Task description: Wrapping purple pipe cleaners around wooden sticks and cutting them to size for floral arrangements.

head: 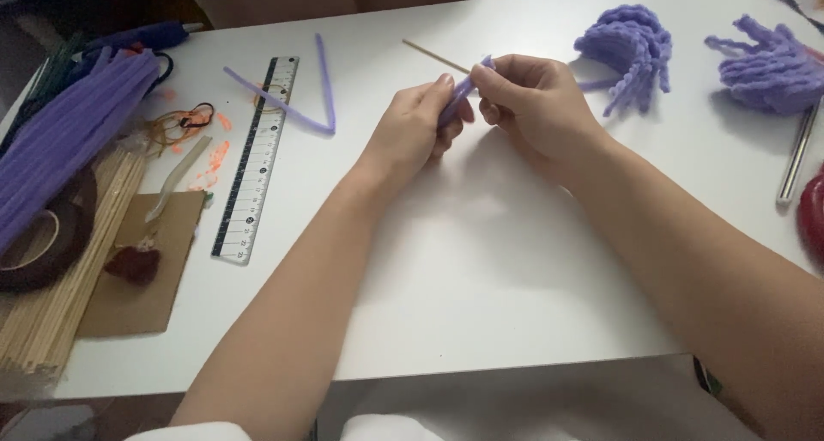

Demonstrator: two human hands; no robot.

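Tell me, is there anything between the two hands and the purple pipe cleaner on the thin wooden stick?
Nothing visible. The left hand and right hand both already pinch the purple pipe cleaner wrapped on the wooden stick, above the white table.

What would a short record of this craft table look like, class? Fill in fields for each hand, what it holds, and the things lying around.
Left hand: pinches the lower part of a purple pipe cleaner
Right hand: pinches its upper end, against a thin wooden stick
Surface: white table
Left of hands: bent pipe cleaner, ruler, pipe cleaner bundle, wooden sticks, tape roll, cardboard piece
Right of hands: two purple flower shapes, metal rod
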